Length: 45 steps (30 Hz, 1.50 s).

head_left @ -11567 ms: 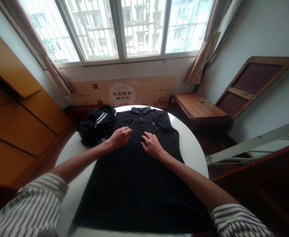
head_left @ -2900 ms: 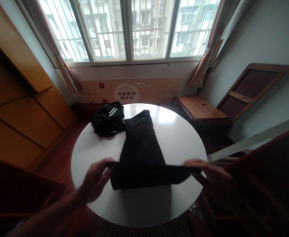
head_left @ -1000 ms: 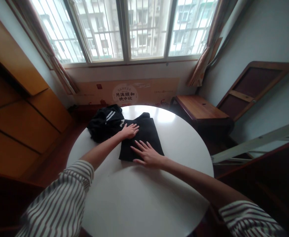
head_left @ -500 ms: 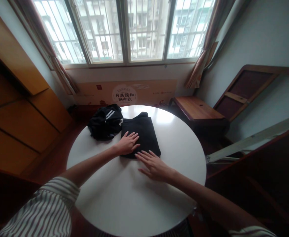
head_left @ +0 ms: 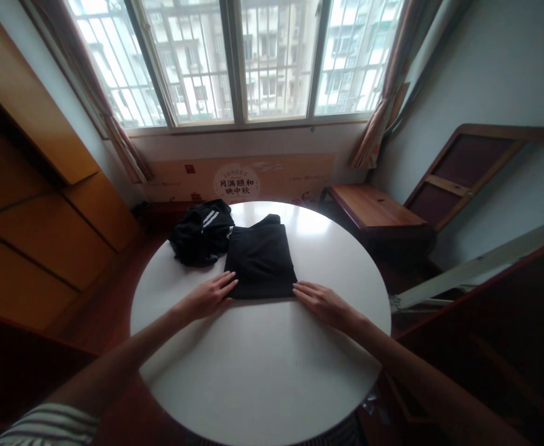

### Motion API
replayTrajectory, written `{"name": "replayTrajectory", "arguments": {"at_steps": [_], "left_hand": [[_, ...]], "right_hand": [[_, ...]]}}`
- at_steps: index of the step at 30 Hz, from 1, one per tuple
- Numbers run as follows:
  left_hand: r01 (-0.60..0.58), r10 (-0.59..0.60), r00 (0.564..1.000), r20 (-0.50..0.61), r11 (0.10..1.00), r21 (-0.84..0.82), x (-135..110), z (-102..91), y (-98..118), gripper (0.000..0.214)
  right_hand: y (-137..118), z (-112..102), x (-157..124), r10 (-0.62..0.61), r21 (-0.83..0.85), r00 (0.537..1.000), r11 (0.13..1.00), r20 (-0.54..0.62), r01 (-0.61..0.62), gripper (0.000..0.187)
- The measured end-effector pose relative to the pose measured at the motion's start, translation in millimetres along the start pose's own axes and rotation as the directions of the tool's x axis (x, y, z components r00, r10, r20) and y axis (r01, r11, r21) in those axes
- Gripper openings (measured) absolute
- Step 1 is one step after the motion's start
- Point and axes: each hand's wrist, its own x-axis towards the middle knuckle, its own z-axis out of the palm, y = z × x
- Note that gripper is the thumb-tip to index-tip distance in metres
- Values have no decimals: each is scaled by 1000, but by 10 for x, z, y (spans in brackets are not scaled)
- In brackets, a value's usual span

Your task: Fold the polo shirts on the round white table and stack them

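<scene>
A folded black garment lies on the round white table, its kind not clear from the folds. My left hand is at its near left corner, fingers on top of the cloth and thumb by the near edge. At the near right corner, my right hand has its fingertips closed on the cloth's edge, the thumb hidden. Touching the folded garment's far left side is a crumpled black garment with white stripes.
A wooden bench or low table stands beyond the table at the right. Wooden cabinets line the left side. A printed banner runs below the barred window. A dark panel with a pale rail is close on the right.
Both hands have moved off the garment's top, my left to its near left corner and my right outward to its near right corner. The crumpled garment has stayed put.
</scene>
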Motion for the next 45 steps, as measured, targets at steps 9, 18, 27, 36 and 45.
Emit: {"name": "replayTrajectory", "arguments": {"at_steps": [9, 18, 27, 36, 45], "left_hand": [[198, -265, 918, -294, 951, -239, 198, -27, 74, 30], [-182, 167, 979, -113, 974, -135, 795, 92, 511, 32], [-271, 268, 956, -120, 962, -12, 841, 262, 733, 32], [110, -163, 955, -249, 971, -214, 513, -235, 116, 26], [-82, 87, 993, -83, 995, 57, -79, -21, 103, 42]], "right_hand": [[144, -194, 504, 548, 474, 828, 764, -117, -438, 19], [596, -90, 1193, 829, 642, 559, 408, 38, -649, 38], [664, -14, 1257, 836, 543, 549, 450, 25, -709, 36], [482, -175, 934, 658, 365, 753, 709, -32, -604, 39], [83, -72, 130, -52, 75, 999, 996, -16, 53, 38]]}}
